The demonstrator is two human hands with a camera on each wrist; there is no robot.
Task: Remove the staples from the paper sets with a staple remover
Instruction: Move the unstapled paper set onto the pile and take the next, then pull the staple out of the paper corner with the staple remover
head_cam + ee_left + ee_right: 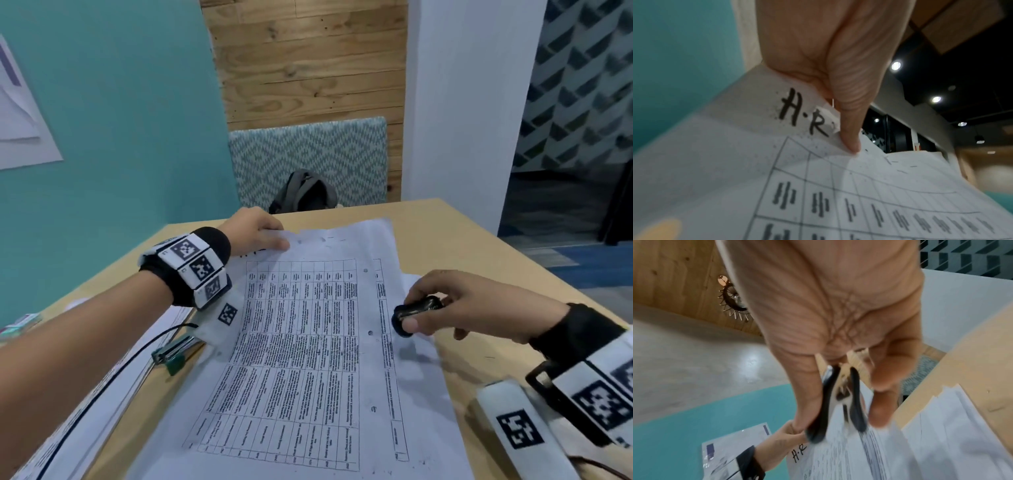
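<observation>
Left grip: the left hand [255, 228] pinched the far left corner of the paper set [308, 342], thumb on top beside the handwritten "H.R" [803, 113]; that corner looked lifted and a little crumpled.
Right grip: the right hand [455, 305] was closed round the black staple remover [414, 313], thumb on one wing and fingers on the other, held over the set's right margin near the worktop's [479, 246] right edge.
Paper set: it lay skewed across the middle of the worktop, its far edge close to the far edge of the worktop.
Staples: short dark dashes [902, 168] ran along the set's far edge; I took them for staples, though they were too small to be sure.
Gap: the remover was well apart from those dashes, so I judged a reach across was still to come.
Risk, tearing: if the claws bit paper rather than slid under the wire, the worn corner could rip.
Risk, slipping: with only one corner held, the sheets might swing or buckle under the remover's push.
Risk, fingers: the left thumb sat near the first dash and could get nipped.
Risk, mix-up: more paper lay under the set's right edge [416, 279] and along the worktop's left edge [113, 387]; loosened pages could mingle with them.
</observation>
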